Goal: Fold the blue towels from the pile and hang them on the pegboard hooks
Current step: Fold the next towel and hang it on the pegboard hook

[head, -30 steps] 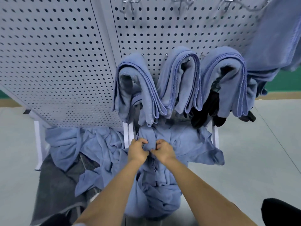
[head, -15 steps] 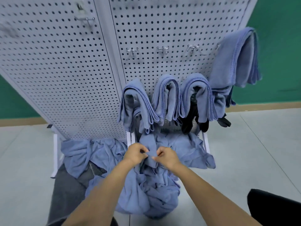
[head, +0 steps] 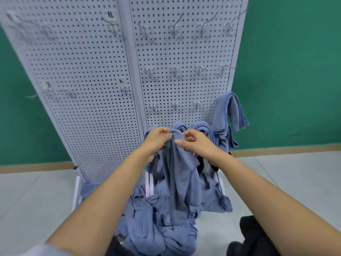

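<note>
While both hands meet just above the middle of the view, a blue towel (head: 177, 172) hangs from them in a long, loose fall. The left hand (head: 156, 139) has its fingers curled round the towel's bunched top edge; the right hand (head: 195, 143), at 3 o'clock of it and almost touching, pinches the same edge between thumb and forefinger, its other fingers curled. The towel's lower end runs down at 6 o'clock into the crumpled pile (head: 162, 228) of blue towels on the floor (head: 27, 191).

Behind the hands stands the white pegboard (head: 88, 108), two perforated panels side by side. Rows of bare metal hooks (head: 174, 70) sit on the right panel at 12 o'clock of the hands. Folded towels (head: 203, 126) hang on the lowest row, partly hidden by the hands, and one more folded towel (head: 228, 111) hangs at 2 o'clock, at the panel's right edge. A green wall (head: 295, 71) fills the background. Dark cloth (head: 254, 235) lies at 5 o'clock, near the bottom edge.
</note>
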